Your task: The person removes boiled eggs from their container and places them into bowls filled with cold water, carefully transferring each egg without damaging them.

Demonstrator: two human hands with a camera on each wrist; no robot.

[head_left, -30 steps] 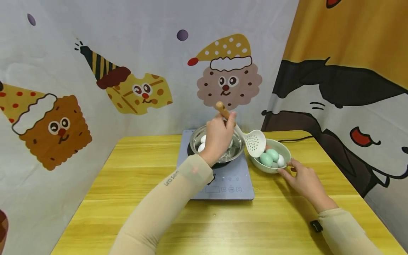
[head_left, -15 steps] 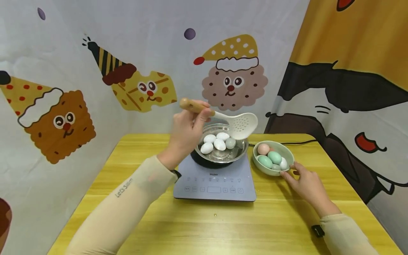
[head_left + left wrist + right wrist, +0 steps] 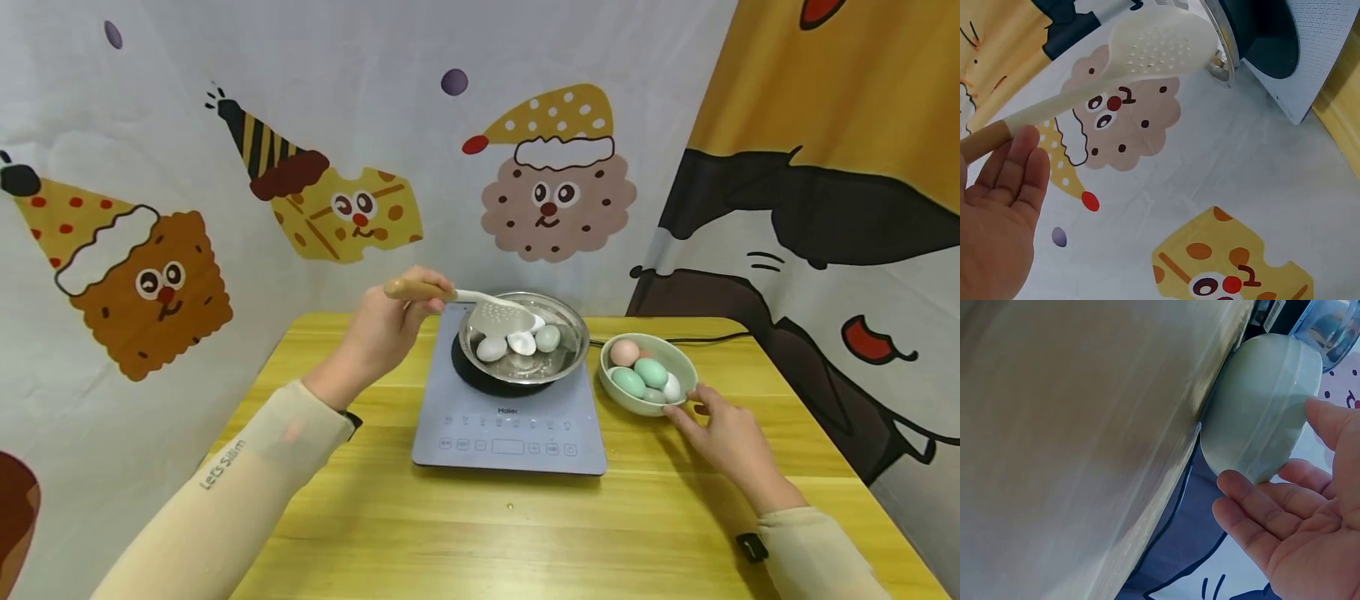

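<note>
In the head view my left hand (image 3: pixel 384 329) grips the wooden handle of a white slotted spoon (image 3: pixel 498 318). Its perforated head is tilted over the left side of a steel pan (image 3: pixel 579 332) and hides part of the eggs there. A white egg (image 3: pixel 491 348) and a grey-green egg (image 3: pixel 547 337) show around it, among others. To the right, my right hand (image 3: pixel 723 437) holds a pale green bowl (image 3: pixel 636 407), thumb and fingers at its near right side. Green eggs (image 3: pixel 649 372), a pinkish egg (image 3: pixel 624 352) and a white egg (image 3: pixel 672 387) lie in it.
The pan stands on a grey induction cooker (image 3: pixel 510 458), its touch buttons facing me. A black cord (image 3: pixel 708 337) runs along the back right of the wooden table (image 3: pixel 450 542). A printed cloth (image 3: pixel 360 100) hangs close behind.
The slotted spoon has moved from over the bowl back to the pan, and its head is now lower among the eggs. My left hand has shifted left and down. The right hand stays at the bowl.
</note>
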